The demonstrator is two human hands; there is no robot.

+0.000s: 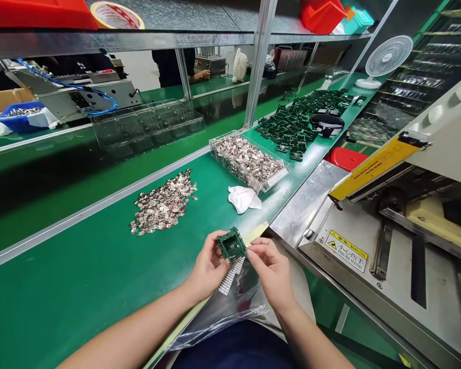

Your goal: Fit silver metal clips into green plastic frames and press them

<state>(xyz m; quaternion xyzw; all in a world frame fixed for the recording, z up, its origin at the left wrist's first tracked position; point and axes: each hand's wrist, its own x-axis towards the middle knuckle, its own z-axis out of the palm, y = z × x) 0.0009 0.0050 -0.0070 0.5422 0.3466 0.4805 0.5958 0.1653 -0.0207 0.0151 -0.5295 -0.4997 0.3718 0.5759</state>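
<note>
A square green circuit board (232, 245) with a dark open middle is held up near the table's front edge. My left hand (211, 264) is closed on its left side, fingers behind and thumb at the lower edge. At the board's right edge, my right hand (271, 266) is pinched; whether a small part sits between its fingertips I cannot make out. Below the board lies a strip of small silvery pieces (229, 279), partly covered by my left hand. A loose heap of small metal parts (165, 202) lies on the green table (100, 271) beyond my left hand.
A clear tray of metal parts (249, 159) stands ahead, with a crumpled white cloth (244, 199) before it. Farther off are many green boards (292, 120) and a black case (327, 123). A machine with a warning label (347, 250) borders the right. A person's hand (203, 75) shows behind.
</note>
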